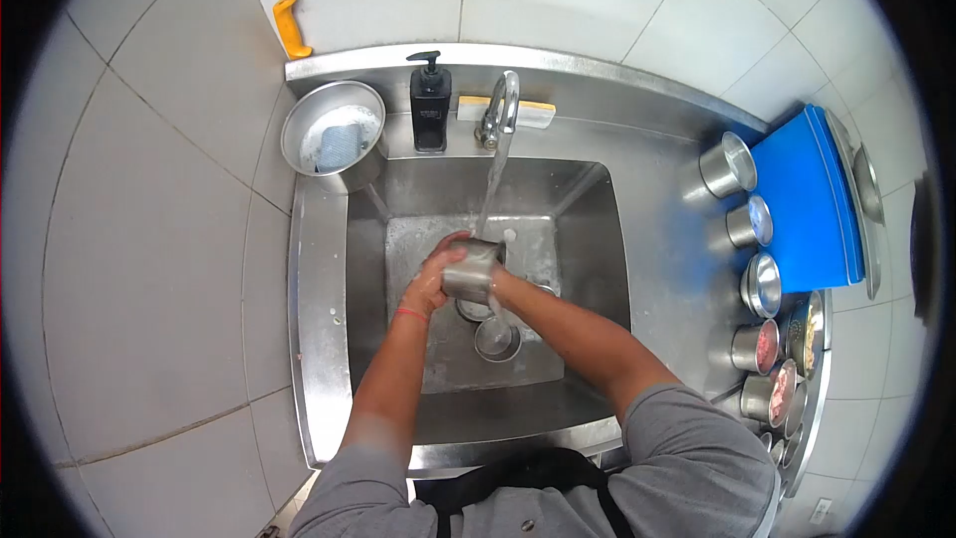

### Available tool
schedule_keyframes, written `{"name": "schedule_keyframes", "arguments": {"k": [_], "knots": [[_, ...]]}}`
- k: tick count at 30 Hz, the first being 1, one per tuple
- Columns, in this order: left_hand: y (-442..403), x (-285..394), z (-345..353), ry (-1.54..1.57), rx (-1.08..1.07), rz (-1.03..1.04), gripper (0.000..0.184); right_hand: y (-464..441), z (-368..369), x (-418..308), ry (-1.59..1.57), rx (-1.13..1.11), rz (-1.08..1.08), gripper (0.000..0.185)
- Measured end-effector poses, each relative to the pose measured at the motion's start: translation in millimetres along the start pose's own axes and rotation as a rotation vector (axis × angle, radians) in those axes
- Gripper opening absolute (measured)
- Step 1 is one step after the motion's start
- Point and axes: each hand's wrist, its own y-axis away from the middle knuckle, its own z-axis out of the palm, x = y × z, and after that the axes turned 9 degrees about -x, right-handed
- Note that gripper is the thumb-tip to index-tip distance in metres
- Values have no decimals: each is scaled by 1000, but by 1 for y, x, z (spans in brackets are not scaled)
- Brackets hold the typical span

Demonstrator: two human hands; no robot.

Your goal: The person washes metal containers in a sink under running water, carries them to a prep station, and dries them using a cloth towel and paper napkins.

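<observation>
My left hand (435, 271) grips a stainless steel pot (470, 274) from its left side, above the sink basin (588, 239). My right hand (501, 285) is at the right side of this pot, its fingers hidden by the metal; whether they are inside or behind it I cannot tell. Water runs from the curved faucet (510, 100) down onto or just beside the pot. Below, a small metal cup (497, 339) stands on the basin floor with water in it, and another metal vessel is partly covered by the held pot.
Behind the basin are a black pump bottle (431, 105) and a large metal pot (344, 179) with a grey-blue pad and suds. Several metal containers (727, 167) line the right counter beside a blue board (807, 199). A yellow handle (290, 25) shows at the back wall.
</observation>
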Motion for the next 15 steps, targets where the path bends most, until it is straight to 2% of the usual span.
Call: {"name": "schedule_keyframes", "arguments": {"k": [1,3,4,5,7,8,9,11,12,13,14,15], "knots": [[4,-2,-9,2,4,-10,52,8,16,-11,153,14,34,35],[9,-3,-27,291,8,34,54,40,63,-41,-254,-83,-24,35],[12,5,-29,290,13,31,54,60,87,-49,208,-51,-133,36],[15,17,-28,336,32,-49,52,63,83,-47,204,-52,-130,36],[18,14,-23,389,53,-137,50,79,69,-47,1251,-150,-207,38],[14,5,-16,276,94,-145,49,84,67,-47,1776,-192,-239,39],[6,1,-10,156,130,-142,49,81,77,-58,1780,-186,-246,39],[10,-7,-6,37,166,-148,50,79,101,-78,1007,53,-25,41],[18,-14,-3,239,161,-41,52,82,107,-88,660,94,-116,41],[24,-20,-1,442,155,69,55,86,111,-96,660,96,-116,41],[33,-11,20,581,147,17,59,91,114,-103,354,158,-48,45],[36,-20,17,578,146,19,59,94,116,-107,47,213,19,48]]}}
